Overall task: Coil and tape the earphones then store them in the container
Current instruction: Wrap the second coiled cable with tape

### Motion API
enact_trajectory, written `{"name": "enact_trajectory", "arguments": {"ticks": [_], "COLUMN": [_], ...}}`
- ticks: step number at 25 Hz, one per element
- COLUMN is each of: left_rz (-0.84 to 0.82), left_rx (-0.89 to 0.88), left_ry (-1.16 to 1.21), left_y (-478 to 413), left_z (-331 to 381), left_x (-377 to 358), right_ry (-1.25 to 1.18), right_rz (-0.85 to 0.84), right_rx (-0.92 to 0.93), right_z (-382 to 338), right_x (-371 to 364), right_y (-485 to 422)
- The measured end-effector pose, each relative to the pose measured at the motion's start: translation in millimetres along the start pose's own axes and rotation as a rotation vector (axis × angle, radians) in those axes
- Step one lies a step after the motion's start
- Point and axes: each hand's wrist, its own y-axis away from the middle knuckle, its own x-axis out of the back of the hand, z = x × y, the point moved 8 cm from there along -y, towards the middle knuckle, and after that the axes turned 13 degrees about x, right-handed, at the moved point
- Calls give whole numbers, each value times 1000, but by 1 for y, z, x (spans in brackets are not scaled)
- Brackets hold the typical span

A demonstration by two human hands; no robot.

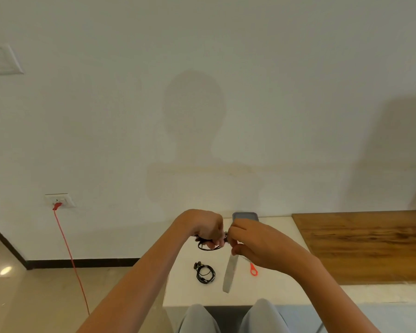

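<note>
You held both hands up together over the white surface (274,292). The fingers (213,237) of your left hand (205,227) were curled tight around a coiled pair of black earphones (208,247), whose loops hung out just below your knuckles. Your right hand (257,243) was right beside it, almost touching, and its fingers (238,228) pinched the top of a pale strip of tape (229,272). The strip hung down from that pinch at a slight slant, its upper end close against the coil; I could not tell whether it was already stuck to the cord.

Below your left fingers, a second pair of earphones (204,273) lay on the surface in a loose coil, apart from both hands. Under your right palm an orange loop (253,270) rested on the surface, partly hidden by the hand, so I could not tell what it belonged to. The grey container (245,215) stood just beyond your right fingers, near the wall, with only its rim in sight.

A wooden board (365,243) lay farther out past your right wrist. Well off to the left of your left arm, a red cable (69,255) ran down from a wall socket (59,200) to the floor.
</note>
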Motion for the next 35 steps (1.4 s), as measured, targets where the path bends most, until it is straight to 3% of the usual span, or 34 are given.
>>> {"name": "enact_trajectory", "arguments": {"ticks": [5,14,20,28,35], "left_rz": [126,18,107,225,408], "left_rx": [-194,-300,-380,-291,-241], "left_ry": [446,512,614,488,295], "left_y": [19,44,41,44,45], "left_z": [4,7,1,-4,-2], "left_x": [7,-13,-13,-4,4], "right_ry": [-23,-92,-173,-330,-540], "right_rz": [72,188,219,216,375], "right_rx": [4,-42,-48,-46,-160], "right_z": [6,17,19,24,38], "right_x": [7,17,19,18,24], "right_y": [1,4,1,-1,-2]}}
